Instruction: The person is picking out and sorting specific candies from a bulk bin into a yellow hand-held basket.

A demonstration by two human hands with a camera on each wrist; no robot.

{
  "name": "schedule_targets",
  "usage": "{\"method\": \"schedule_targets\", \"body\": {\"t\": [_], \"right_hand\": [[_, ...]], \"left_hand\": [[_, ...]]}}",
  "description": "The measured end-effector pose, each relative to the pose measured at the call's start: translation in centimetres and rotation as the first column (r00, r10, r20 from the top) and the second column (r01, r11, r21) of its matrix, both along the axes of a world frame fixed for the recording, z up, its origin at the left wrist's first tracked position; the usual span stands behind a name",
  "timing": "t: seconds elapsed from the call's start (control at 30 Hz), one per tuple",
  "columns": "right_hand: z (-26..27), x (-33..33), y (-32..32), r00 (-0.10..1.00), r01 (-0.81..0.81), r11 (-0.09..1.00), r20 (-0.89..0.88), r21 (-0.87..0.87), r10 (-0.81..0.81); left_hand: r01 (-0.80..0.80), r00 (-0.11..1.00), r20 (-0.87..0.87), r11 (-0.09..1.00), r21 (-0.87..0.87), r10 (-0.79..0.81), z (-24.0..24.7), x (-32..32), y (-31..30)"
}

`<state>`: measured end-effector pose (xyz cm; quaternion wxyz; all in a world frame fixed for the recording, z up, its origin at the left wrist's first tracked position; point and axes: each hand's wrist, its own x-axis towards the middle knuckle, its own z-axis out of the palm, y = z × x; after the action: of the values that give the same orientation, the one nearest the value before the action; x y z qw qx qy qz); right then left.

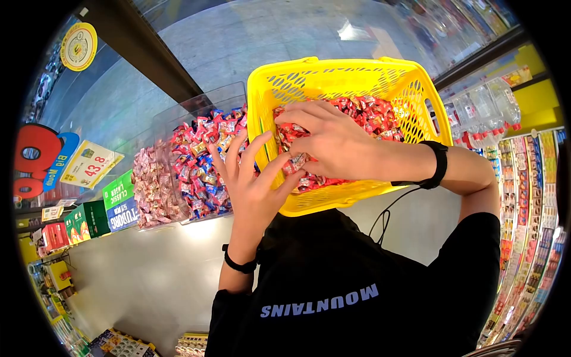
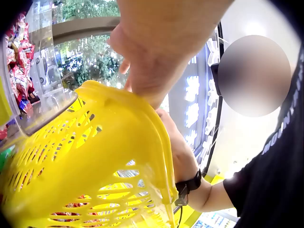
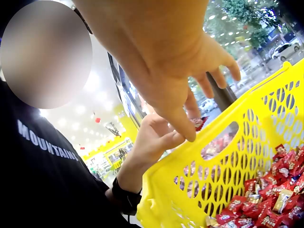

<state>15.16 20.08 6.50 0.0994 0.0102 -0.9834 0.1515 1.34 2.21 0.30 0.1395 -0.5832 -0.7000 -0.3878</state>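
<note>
A yellow plastic basket [image 1: 351,70] holds a heap of red-wrapped candies [image 1: 375,116]. In the head view my right hand [image 1: 339,140] reaches over its near-left side. It pinches a small red-wrapped candy [image 3: 198,123] between thumb and index finger, above the rim in the right wrist view. My left hand [image 1: 253,184] comes from the other side of the rim. Its thumb and index fingertips meet at the same candy, while its other fingers spread out toward the bins. In the left wrist view the basket wall and a forearm hide the candy.
Clear bins [image 1: 178,220] left of the basket hold pink candies [image 1: 156,184] and red-and-blue candies [image 1: 202,160]. Beyond them stand a price sign [image 1: 92,165] and boxed goods [image 1: 122,199]. Clear bottles [image 1: 485,113] and stocked shelves [image 1: 523,202] lie at right. A cable [image 1: 385,217] hangs from the right wrist.
</note>
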Motion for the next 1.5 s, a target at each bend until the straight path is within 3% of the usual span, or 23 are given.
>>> {"method": "schedule_targets", "body": {"t": [0.13,0.27,0.33,0.47,0.57,0.67,0.77,0.87,0.97,1.07,1.13,1.2,1.3,1.4,1.5], "right_hand": [[-2.3,-0.4,4.0,0.983,0.104,0.994,0.151,0.024,-0.107],[-8.9,-0.2,11.6,0.893,0.205,0.972,0.384,0.117,-0.234],[-12.5,0.4,13.2,0.858,0.287,0.942,0.392,0.173,-0.333],[-17.9,1.7,13.2,0.902,0.255,0.864,0.215,0.435,-0.374],[-17.0,1.5,11.7,0.874,0.325,0.858,0.22,0.399,-0.433],[-17.3,1.9,10.9,0.897,0.338,0.83,0.115,0.443,-0.427],[-17.0,1.5,10.8,0.865,0.302,0.792,0.197,0.531,-0.461],[-14.2,0.1,11.9,0.78,0.391,0.899,0.447,0.199,-0.438],[-8.9,-0.4,11.4,0.86,0.276,0.961,0.445,0.005,-0.249],[-3.4,-0.4,7.9,0.989,0.026,0.995,0.149,-0.096,-0.011],[-0.7,-0.2,5.2,0.96,-0.249,0.968,-0.131,0.005,0.248],[1.2,0.5,1.9,0.898,-0.352,0.928,-0.235,0.123,0.371],[1.3,2.1,-0.9,0.875,-0.418,0.907,-0.248,0.047,0.416],[0.3,3.5,-1.5,0.844,-0.436,0.9,-0.359,-0.029,0.398],[-0.7,5.0,-2.0,0.871,-0.376,0.925,-0.361,-0.051,0.334]], "left_hand": [[-0.076,0.997,0.034,0.995,0.061,0.074,0.2,-1.7,-1.0],[-0.312,0.95,0.029,0.95,0.028,0.312,-3.5,-5.2,-4.2],[-0.435,0.9,-0.025,0.9,-0.032,0.435,-6.4,-6.6,-5.1],[-0.458,0.886,-0.054,0.854,-0.245,0.46,-9.6,-7.1,-6.6],[-0.467,0.881,-0.064,0.84,-0.276,0.469,-9.0,-6.7,-6.2],[-0.441,0.895,-0.06,0.852,-0.284,0.443,-9.1,-6.6,-5.9],[-0.418,0.906,-0.048,0.873,-0.252,0.42,-9.1,-6.4,-5.7],[-0.354,0.932,0.003,0.91,-0.215,0.363,-7.8,-6.0,-5.3],[-0.247,0.962,0.091,0.964,-0.099,0.256,-6.0,-5.5,-4.3],[-0.081,0.988,0.124,0.994,-0.077,0.09,-2.5,-4.3,-2.9],[0.127,0.977,0.182,0.989,-0.082,-0.11,0.0,-3.4,-2.1],[0.326,0.926,0.236,0.939,-0.107,-0.294,1.4,-2.7,-1.4],[0.509,0.86,0.101,0.855,-0.097,-0.501,0.0,-2.3,-1.0],[0.547,0.837,0.059,0.826,-0.134,-0.544,0.7,-1.4,-0.6],[0.518,0.855,0.056,0.839,-0.168,-0.516,0.8,-0.9,-0.6]]}}
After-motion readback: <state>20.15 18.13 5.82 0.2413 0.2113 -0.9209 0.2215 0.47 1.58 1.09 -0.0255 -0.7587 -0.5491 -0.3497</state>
